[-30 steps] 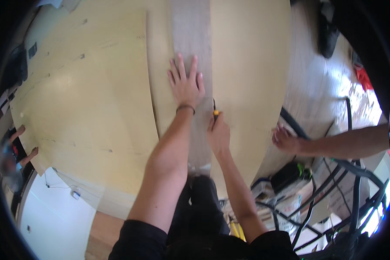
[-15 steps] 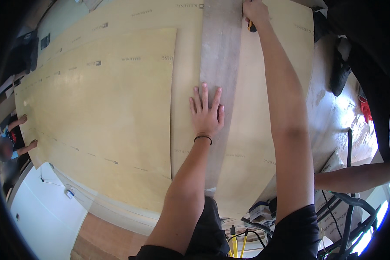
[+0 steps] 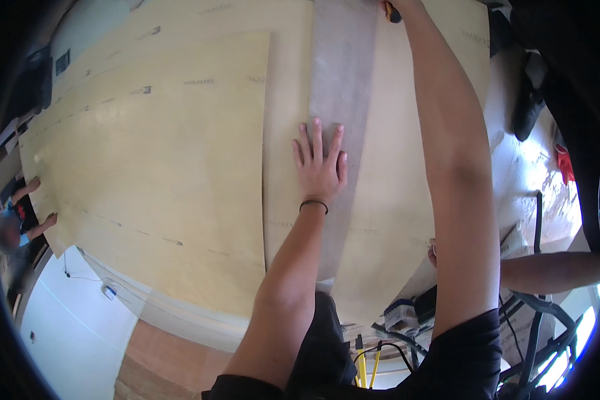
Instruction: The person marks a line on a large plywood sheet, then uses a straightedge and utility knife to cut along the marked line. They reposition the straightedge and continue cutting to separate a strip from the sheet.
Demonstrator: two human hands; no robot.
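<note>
My left hand (image 3: pixel 320 175) lies flat with fingers spread on a long grey straightedge board (image 3: pixel 343 60). This board runs away from me across a large pale-yellow sheet (image 3: pixel 397 167) with printed marks. At the far end, my right hand (image 3: pixel 411 7) is cut off by the top edge of the picture. It is closed around a black and orange utility knife (image 3: pixel 394 15), beside the straightedge's right edge. The blade is hidden. Left of my left hand, a second yellow sheet (image 3: pixel 180 153) lies on top of the large one.
A person's hands (image 3: pixel 50 219) rest at the far-left sheet edge. From the right, another person's forearm (image 3: pixel 553 272) reaches behind my right arm. Black tubing (image 3: pixel 540 303), a box (image 3: pixel 401 316) and yellow legs (image 3: pixel 361 363) stand close by; a dark shoe (image 3: pixel 528 107) is at right.
My right hand has slid farther away along the straightedge with the utility knife, partly leaving the picture. My left hand stays pressed in place. Fingertips now show beside my right forearm.
</note>
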